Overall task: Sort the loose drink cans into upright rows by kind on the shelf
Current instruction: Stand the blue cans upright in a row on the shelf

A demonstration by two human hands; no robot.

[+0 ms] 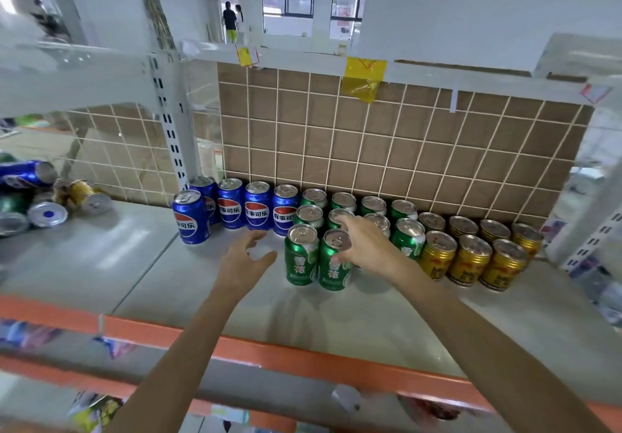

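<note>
Right hand (361,247) wrapped around the top of the near green aluminium can (335,261), thumb on its front. Left hand (245,257) spread wide, holding nothing, just left of the next green can (301,255). Blue cola cans (232,207) standing left, gold cans (471,257) right. Loose pile of tipped cans (43,197) far left, unsorted. Tight packing here, so easy to nudge a neighbour and domino the row.

The single head view looks forward and down, close over the shelf (336,325) of cans.
</note>
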